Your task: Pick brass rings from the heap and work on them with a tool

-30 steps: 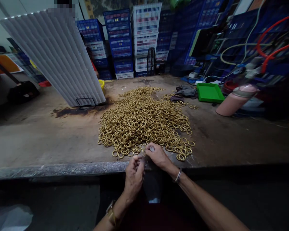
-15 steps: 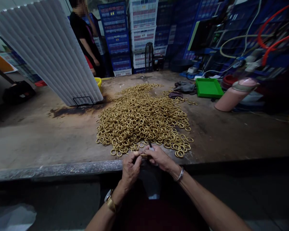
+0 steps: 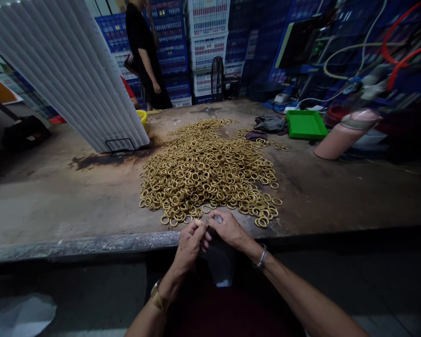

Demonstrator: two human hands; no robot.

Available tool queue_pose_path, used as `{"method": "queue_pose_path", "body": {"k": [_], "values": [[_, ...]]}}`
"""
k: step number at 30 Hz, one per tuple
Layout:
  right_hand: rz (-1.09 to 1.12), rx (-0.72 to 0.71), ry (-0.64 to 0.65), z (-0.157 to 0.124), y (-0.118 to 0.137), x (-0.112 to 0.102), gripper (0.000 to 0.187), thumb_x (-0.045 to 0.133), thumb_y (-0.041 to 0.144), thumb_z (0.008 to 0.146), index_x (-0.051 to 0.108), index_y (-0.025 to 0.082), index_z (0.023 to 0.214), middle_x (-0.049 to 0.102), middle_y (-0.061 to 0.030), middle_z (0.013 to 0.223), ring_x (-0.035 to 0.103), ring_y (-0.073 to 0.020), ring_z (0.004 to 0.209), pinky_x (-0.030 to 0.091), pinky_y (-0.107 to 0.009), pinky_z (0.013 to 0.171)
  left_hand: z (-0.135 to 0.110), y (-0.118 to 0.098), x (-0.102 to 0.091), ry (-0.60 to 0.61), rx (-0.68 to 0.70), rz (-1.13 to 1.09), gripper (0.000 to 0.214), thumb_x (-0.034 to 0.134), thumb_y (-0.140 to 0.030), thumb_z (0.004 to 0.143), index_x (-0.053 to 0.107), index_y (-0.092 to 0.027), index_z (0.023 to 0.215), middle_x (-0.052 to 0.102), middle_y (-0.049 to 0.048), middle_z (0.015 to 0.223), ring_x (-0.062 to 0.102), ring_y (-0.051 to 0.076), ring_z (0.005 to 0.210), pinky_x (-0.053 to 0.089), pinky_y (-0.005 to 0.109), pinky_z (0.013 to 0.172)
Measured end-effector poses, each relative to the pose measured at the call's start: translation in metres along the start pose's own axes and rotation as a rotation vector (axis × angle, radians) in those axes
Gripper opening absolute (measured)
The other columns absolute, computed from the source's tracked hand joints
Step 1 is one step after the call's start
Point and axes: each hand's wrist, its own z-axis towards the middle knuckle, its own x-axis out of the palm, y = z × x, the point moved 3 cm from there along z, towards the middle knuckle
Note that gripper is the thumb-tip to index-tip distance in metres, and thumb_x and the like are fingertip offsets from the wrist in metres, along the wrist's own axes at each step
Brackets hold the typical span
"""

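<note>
My left hand (image 3: 190, 242) is closed in a pinch at the table's front edge. A gold-coloured metal ring, seen edge-on between the hands a moment ago, is now mostly covered by its fingers. Close against it, my right hand (image 3: 228, 230) is closed too, with a small grey tool (image 3: 218, 218) showing between thumb and fingers; its kind is unclear. Just beyond both hands spreads a big heap of gold-coloured rings (image 3: 206, 173), with a few loose ones at its near edge.
On the worktable (image 3: 73, 201) a white corrugated panel (image 3: 77, 79) leans at left. A green tray (image 3: 306, 125), dark cloths (image 3: 271, 124) and a pink bottle (image 3: 347, 135) are at right. Stacked crates (image 3: 208, 42) and a person (image 3: 145, 56) are behind.
My right hand has turned slightly, and the tool's dark tip no longer sticks up. The ring between my hands is less visible. The person behind has moved right.
</note>
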Motion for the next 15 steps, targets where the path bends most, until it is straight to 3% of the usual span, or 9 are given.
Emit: {"method": "queue_pose_path", "body": {"k": [5,10,13,15], "values": [[0.048,0.013,0.036,-0.003,0.005,-0.001,0.017,0.048,0.03,0.072,0.052,0.017,0.061,0.045,0.0053,0.047,0.04,-0.0078,0.048,0.031,-0.018,0.046,-0.002,0.004,0.006,0.148,-0.033,-0.095,0.037,0.052,-0.052,0.074,0.05,-0.015,0.08,0.059,0.0013,0.069,0.048,0.006,0.045,0.035,0.017,0.041],[0.089,0.017,-0.002,-0.001,0.002,-0.003,0.017,0.045,0.028,0.073,0.052,0.017,0.063,0.05,0.0034,0.051,0.043,-0.0088,0.049,0.034,-0.019,0.049,-0.003,0.004,0.006,0.087,-0.014,-0.119,0.033,0.055,-0.048,0.074,0.051,-0.016,0.077,0.056,-0.0014,0.067,0.044,0.005,0.046,0.035,0.017,0.043],[-0.055,-0.028,-0.098,0.0,-0.004,-0.006,0.017,0.043,0.025,0.074,0.054,0.017,0.064,0.054,0.001,0.058,0.046,-0.0098,0.054,0.035,-0.021,0.053,-0.002,0.005,0.005,0.06,0.007,-0.108,0.031,0.056,-0.046,0.074,0.052,-0.015,0.076,0.053,-0.0022,0.064,0.041,0.004,0.044,0.034,0.017,0.043],[-0.197,-0.115,-0.076,-0.003,-0.007,-0.006,0.017,0.042,0.025,0.076,0.055,0.017,0.067,0.054,0.0006,0.059,0.045,-0.0103,0.055,0.033,-0.021,0.054,-0.001,0.004,0.002,0.029,0.036,-0.092,0.03,0.055,-0.045,0.075,0.053,-0.015,0.076,0.049,-0.0033,0.06,0.038,0.004,0.044,0.033,0.017,0.043]]}}
